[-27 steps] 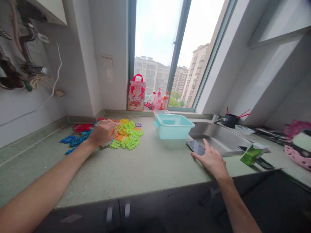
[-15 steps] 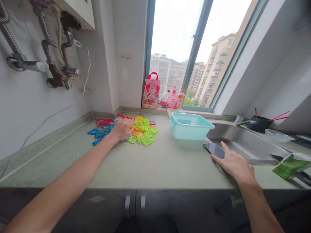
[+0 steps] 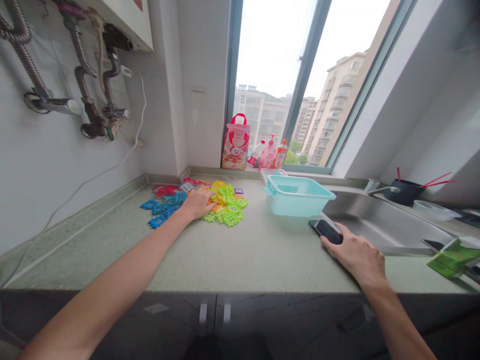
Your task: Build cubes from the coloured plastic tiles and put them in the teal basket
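1. Head view, looking forward and down along a speckled green countertop (image 3: pixel 93 250) toward a tall window, with two bare forearms reaching in from the bottom edge.
2. Left hand (image 3: pixel 198 204) lies palm down on the near side of a heap of interlocking plastic tiles (image 3: pixel 228 212) in lime, yellow, orange, blue, red and grey. The heap sits flat on the countertop, just below the window and left of centre. The fingers are slightly spread and rest on top of the tiles. Whether they have hold of any tile cannot be told.
3. Right hand (image 3: pixel 354 257) rests over the lower end of a dark smartphone (image 3: pixel 326 231), beside the rim of a stainless steel sink (image 3: pixel 386 227). Its fingers are curved loosely over the phone, with no clear grip.
4. A teal plastic basket (image 3: pixel 298 200) stands upright and open-topped between the heap and the sink.
5. Judged from the hands alone, this is a moment of contact with the heap, with nothing visibly carried. Lifting a tile would call for the left fingers to close around its edge.
6. The left hand hides the tiles beneath it, and the overlapping pieces make their number and any joins hard to tell. The right hand covers part of the phone. The basket's inside is only partly visible, and a green carton (image 3: pixel 452 257) is cut off at the right edge.
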Available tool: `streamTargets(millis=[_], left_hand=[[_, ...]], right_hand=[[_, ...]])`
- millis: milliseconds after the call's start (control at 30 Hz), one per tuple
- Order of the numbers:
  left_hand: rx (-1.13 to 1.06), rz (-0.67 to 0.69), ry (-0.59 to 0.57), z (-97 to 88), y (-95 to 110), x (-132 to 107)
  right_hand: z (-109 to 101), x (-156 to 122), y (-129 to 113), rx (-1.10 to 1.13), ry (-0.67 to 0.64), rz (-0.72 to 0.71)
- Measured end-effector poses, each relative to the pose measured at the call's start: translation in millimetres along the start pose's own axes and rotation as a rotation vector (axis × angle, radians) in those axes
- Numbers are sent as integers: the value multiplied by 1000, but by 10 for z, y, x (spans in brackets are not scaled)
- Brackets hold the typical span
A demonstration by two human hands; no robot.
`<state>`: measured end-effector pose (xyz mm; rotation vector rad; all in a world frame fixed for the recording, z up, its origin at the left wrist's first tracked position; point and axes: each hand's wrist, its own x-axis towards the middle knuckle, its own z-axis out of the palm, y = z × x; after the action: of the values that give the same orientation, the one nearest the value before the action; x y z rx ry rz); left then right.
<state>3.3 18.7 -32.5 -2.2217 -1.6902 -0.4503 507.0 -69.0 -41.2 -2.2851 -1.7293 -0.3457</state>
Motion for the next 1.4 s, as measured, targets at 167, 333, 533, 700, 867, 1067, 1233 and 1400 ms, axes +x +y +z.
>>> streamTargets(millis=[167,333,533,700,867,1067,1233,1400], left_hand=[[-6,-8,50,36,-46,32],[-7,-14,95,54,-101,59],[89,68,123,-51,-158,43],[-14,154,285,-205,-23,11],[-224,531,155,-321,443,-74],[-311,613,20,-304,730,-94],[-297,228,100,-72,461,69],[-225,241,-30,44,205,133]], right_hand=[[-104,6,-241,19,187,-201],[-188,229,-1356,517,1,-798],[444,652,-2204,583,-69,-1002],[747,808,-2049,608,-110,-948],[685,815,-2073,642,-85,-940],[669,802,-2111,684,-98,-847],[625,739,-2139,736,-138,-920],[555,680,-2153,724,-172,-1038]])
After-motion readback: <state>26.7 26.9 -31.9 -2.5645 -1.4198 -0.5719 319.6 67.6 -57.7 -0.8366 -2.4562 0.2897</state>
